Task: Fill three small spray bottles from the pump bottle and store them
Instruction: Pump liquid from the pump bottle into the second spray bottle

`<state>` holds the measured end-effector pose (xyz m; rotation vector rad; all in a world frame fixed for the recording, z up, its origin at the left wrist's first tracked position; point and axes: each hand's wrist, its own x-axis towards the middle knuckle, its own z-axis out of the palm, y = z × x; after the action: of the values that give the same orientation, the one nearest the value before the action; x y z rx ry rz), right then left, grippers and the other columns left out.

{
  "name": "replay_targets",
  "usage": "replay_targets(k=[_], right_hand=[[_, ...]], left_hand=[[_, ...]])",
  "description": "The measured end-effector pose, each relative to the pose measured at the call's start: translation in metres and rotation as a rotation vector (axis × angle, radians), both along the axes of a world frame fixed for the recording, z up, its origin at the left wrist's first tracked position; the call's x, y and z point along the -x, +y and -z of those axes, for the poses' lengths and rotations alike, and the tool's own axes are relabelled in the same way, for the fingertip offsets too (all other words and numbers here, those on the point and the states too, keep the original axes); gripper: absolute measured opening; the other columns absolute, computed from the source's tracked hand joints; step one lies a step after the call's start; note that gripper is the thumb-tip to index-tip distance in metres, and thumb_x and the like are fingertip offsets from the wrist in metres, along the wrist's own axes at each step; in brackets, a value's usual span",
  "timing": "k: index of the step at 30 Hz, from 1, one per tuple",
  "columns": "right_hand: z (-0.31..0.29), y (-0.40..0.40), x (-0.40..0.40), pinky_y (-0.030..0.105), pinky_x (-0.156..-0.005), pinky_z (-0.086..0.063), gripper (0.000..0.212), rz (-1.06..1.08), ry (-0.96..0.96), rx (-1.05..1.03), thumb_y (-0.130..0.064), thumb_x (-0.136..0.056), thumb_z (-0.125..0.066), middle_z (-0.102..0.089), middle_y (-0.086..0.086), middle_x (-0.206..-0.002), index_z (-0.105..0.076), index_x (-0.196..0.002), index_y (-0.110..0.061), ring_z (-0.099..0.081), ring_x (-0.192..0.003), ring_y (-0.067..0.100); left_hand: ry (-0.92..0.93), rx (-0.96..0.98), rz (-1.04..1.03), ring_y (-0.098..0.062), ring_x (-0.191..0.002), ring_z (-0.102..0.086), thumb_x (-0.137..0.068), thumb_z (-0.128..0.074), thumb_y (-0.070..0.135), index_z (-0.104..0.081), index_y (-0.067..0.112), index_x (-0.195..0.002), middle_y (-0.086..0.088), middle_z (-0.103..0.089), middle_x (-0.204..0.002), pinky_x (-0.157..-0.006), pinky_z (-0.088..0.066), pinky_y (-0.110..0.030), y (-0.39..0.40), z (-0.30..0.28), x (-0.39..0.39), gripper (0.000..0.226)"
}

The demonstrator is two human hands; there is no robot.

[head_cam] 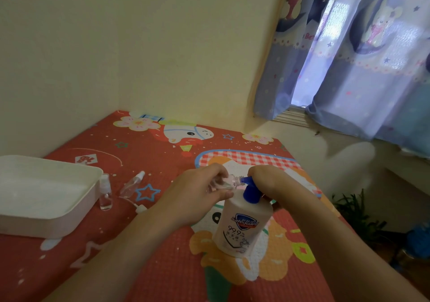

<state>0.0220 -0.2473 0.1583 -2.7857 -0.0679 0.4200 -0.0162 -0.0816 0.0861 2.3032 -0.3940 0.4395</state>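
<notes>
A white pump bottle [242, 225] with a blue pump head stands on the red patterned table. My left hand [197, 194] grips a small clear spray bottle [229, 182], uncapped and tipped on its side, its open neck against the blue nozzle. My right hand [270, 180] rests on top of the pump head with fingers curled over it. A second small spray bottle [105, 193] stands upright beside the tray. A third one [132, 184] lies on its side near it. A loose white spray cap [140, 208] with its tube lies on the table.
A white rectangular tray [46, 192] sits at the table's left side. Cream walls meet behind the table. A blue curtain [360, 57] hangs at the right, with a plant [356, 211] on the floor below.
</notes>
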Motion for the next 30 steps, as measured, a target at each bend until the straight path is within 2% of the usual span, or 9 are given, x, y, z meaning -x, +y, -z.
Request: replay_targets(k=[3,6,10,14,18,22,24,26,30], right_hand=[[-0.003,0.001,0.002,0.051,-0.088,-0.055,0.024,0.023,0.014,-0.040,-0.005,-0.096,-0.045,-0.062,0.025,-0.117,-0.056,-0.116,0.001,-0.063,-0.106,0.040],[-0.006,0.002,0.005,0.051,-0.091,-0.054,0.016,0.105,0.042,-0.111,-0.013,-0.100,-0.040,-0.061,0.024,-0.118,-0.052,-0.104,-0.003,-0.062,-0.108,0.040],[-0.013,-0.007,0.004,0.044,-0.078,-0.056,0.050,0.243,0.179,-0.319,-0.055,-0.096,-0.035,-0.065,0.014,-0.099,-0.056,-0.102,-0.010,-0.066,-0.091,0.032],[-0.017,-0.009,0.001,0.051,-0.083,-0.055,0.060,0.225,0.227,-0.306,-0.067,-0.093,-0.027,-0.066,0.014,-0.101,-0.056,-0.095,-0.014,-0.066,-0.093,0.033],[-0.015,-0.003,0.002,0.049,-0.085,-0.055,0.047,0.227,0.159,-0.268,-0.052,-0.097,-0.033,-0.063,0.016,-0.105,-0.053,-0.107,-0.011,-0.066,-0.094,0.035],[-0.014,0.003,0.008,0.048,-0.088,-0.054,0.023,0.145,0.056,-0.194,-0.022,-0.103,-0.035,-0.059,0.022,-0.117,-0.049,-0.087,-0.012,-0.062,-0.106,0.040],[-0.010,0.003,0.007,0.049,-0.095,-0.051,0.017,0.133,0.000,-0.159,-0.010,-0.102,-0.033,-0.057,0.024,-0.125,-0.046,-0.092,-0.008,-0.058,-0.114,0.040],[-0.006,0.003,0.005,0.047,-0.098,-0.048,0.011,0.092,-0.050,-0.105,-0.007,-0.101,-0.033,-0.057,0.025,-0.127,-0.043,-0.097,-0.007,-0.057,-0.117,0.039],[-0.003,0.002,0.003,0.044,-0.095,-0.051,0.014,-0.022,-0.046,0.029,-0.004,-0.098,-0.039,-0.061,0.024,-0.120,-0.052,-0.103,-0.003,-0.060,-0.111,0.037]], left_hand=[[0.002,0.003,0.005,-0.003,-0.096,-0.060,-0.087,-0.068,0.046,-0.057,0.034,-0.115,0.017,-0.065,-0.106,-0.078,-0.051,-0.025,0.001,0.001,0.000,0.032],[0.006,0.002,0.004,-0.003,-0.096,-0.059,-0.087,-0.067,0.046,-0.057,0.033,-0.116,0.017,-0.064,-0.108,-0.077,-0.049,-0.022,0.001,0.001,0.000,0.033],[-0.010,0.020,0.010,-0.001,-0.098,-0.060,-0.088,-0.067,0.047,-0.057,0.033,-0.116,0.017,-0.065,-0.109,-0.080,-0.051,-0.025,0.000,-0.003,0.000,0.033],[-0.026,0.006,0.010,-0.002,-0.099,-0.060,-0.088,-0.066,0.047,-0.057,0.034,-0.117,0.016,-0.065,-0.111,-0.079,-0.049,-0.022,0.001,-0.006,0.000,0.033],[-0.026,0.019,0.010,-0.004,-0.098,-0.060,-0.088,-0.066,0.046,-0.057,0.032,-0.118,0.015,-0.065,-0.111,-0.082,-0.052,-0.027,0.000,-0.006,0.000,0.034],[-0.020,0.031,0.012,-0.005,-0.095,-0.060,-0.088,-0.067,0.046,-0.058,0.032,-0.116,0.015,-0.065,-0.108,-0.080,-0.051,-0.028,0.000,-0.003,-0.001,0.032],[-0.021,0.027,0.011,-0.004,-0.094,-0.060,-0.088,-0.068,0.045,-0.058,0.032,-0.114,0.015,-0.065,-0.108,-0.076,-0.048,-0.024,0.001,-0.001,-0.001,0.031],[-0.011,0.042,0.019,-0.002,-0.095,-0.059,-0.087,-0.068,0.044,-0.059,0.032,-0.114,0.017,-0.065,-0.107,-0.075,-0.046,-0.020,0.001,0.001,0.001,0.031],[0.003,0.063,0.022,-0.003,-0.099,-0.061,-0.088,-0.068,0.043,-0.058,0.032,-0.114,0.016,-0.066,-0.109,-0.085,-0.052,-0.030,0.001,0.004,0.001,0.031]])
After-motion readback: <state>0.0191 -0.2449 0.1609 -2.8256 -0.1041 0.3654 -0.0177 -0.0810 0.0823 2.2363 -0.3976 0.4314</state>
